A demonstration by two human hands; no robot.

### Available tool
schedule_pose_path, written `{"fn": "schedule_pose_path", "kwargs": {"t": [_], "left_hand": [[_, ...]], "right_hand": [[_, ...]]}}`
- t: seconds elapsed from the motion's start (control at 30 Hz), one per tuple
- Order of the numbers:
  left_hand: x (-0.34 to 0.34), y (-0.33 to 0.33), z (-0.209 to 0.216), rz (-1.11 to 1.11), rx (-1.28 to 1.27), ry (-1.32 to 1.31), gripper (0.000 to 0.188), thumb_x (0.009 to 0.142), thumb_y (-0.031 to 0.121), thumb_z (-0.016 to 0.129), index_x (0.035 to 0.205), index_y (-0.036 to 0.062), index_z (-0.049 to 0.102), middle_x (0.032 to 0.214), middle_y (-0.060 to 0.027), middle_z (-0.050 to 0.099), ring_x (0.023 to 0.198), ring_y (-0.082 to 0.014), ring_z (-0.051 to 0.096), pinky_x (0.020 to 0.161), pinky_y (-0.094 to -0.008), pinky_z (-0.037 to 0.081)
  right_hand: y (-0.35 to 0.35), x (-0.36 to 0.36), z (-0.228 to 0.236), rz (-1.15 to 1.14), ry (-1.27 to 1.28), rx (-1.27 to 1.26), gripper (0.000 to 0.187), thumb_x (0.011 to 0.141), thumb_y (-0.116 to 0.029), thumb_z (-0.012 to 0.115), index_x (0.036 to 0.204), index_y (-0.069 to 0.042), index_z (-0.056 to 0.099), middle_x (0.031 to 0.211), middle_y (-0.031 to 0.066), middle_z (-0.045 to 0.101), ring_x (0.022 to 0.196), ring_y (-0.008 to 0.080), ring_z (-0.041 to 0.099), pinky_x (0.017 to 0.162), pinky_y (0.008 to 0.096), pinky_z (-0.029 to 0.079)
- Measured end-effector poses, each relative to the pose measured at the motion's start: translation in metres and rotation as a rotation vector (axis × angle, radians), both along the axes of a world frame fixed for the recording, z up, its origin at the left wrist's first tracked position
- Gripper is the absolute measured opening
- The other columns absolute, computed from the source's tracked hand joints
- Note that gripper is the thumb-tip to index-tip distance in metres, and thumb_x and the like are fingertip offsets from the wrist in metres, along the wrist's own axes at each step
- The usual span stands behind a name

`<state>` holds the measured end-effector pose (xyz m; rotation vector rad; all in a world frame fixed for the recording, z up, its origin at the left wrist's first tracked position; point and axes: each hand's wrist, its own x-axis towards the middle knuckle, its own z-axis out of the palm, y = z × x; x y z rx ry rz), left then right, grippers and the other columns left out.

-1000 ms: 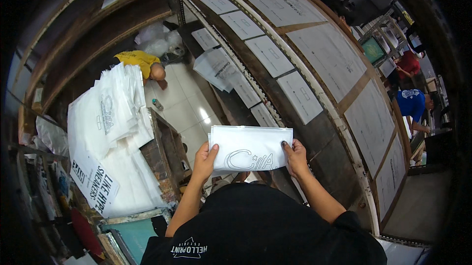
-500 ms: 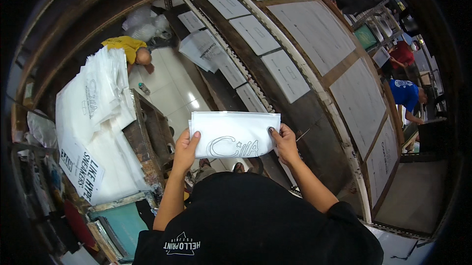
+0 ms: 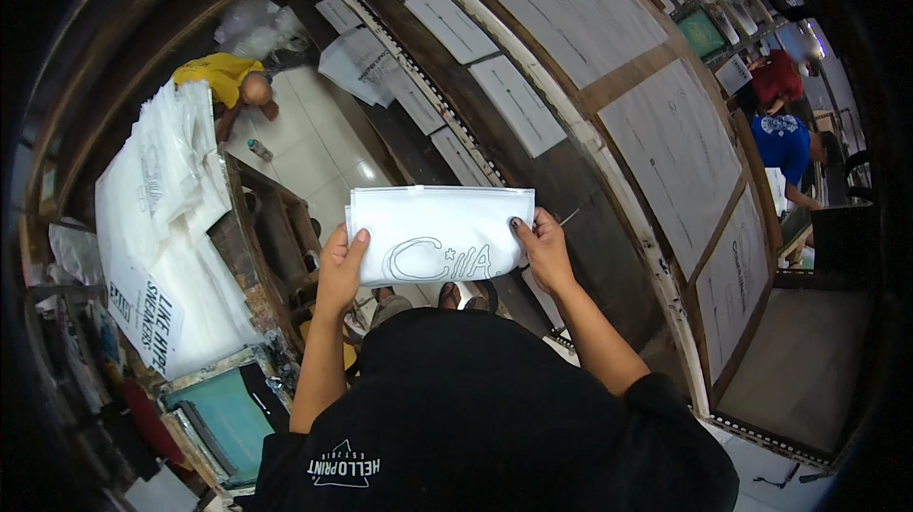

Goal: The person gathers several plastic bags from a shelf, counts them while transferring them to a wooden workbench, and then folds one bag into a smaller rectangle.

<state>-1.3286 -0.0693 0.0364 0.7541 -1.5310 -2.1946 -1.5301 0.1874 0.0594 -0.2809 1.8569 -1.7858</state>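
Between my two hands I hold a thin stack of white plastic zip bags (image 3: 433, 217), level in front of my body. The top bag carries a large outlined print along its near edge, and a zip strip runs along the far edge. My left hand (image 3: 340, 270) is closed on the left end, thumb on top. Gripping the right end is my right hand (image 3: 546, 253), its thumb also on top and its nail dark. The fingers under the bags are hidden.
To the left, printed white bags (image 3: 185, 265) are piled on a wooden stand (image 3: 271, 227); teal-meshed screen frames (image 3: 223, 426) sit nearer. Long racks with printed sheets (image 3: 680, 170) curve along the right. A person in yellow (image 3: 217, 77) bends low; people in red (image 3: 778, 79) and blue (image 3: 785, 143) work far right.
The whole surroundings have shifted a little left in view as my head moved. The bags appear slightly higher and farther left, with both hands keeping the same grip.
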Motion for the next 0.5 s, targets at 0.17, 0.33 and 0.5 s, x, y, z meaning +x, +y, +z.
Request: {"fn": "schedule_pose_path", "kwargs": {"t": [0.17,0.33,0.5], "left_hand": [[0.001,0.008,0.003,0.042,0.03,-0.007,0.031,0.102,0.02,0.056,0.122,-0.0028,0.057,0.105,-0.0055,0.067,0.09,-0.0092,0.061,0.081,-0.0246,0.049],[0.002,0.01,0.003,0.037,0.02,0.006,0.03,0.101,0.019,0.057,0.122,-0.0028,0.057,0.106,-0.0057,0.067,0.09,-0.0092,0.062,0.081,-0.025,0.049],[0.003,0.006,0.004,0.003,-0.013,-0.014,0.03,0.101,0.019,0.057,0.122,-0.0028,0.057,0.106,-0.0057,0.067,0.09,-0.0092,0.062,0.08,-0.0246,0.05]], "right_hand": [[0.007,0.003,-0.003,0.015,-0.017,0.008,0.016,0.096,-0.01,0.063,0.109,-0.001,0.061,0.096,0.0042,0.068,0.084,0.0081,0.06,0.077,0.0251,0.049],[0.013,0.005,-0.01,0.028,-0.002,0.004,0.017,0.096,-0.01,0.062,0.111,0.0,0.061,0.098,0.0049,0.068,0.086,0.0085,0.061,0.078,0.0259,0.05],[0.012,0.01,-0.007,0.04,-0.03,-0.012,0.023,0.098,-0.011,0.06,0.118,0.0,0.061,0.104,0.0044,0.069,0.091,0.0098,0.061,0.085,0.027,0.049]]}}
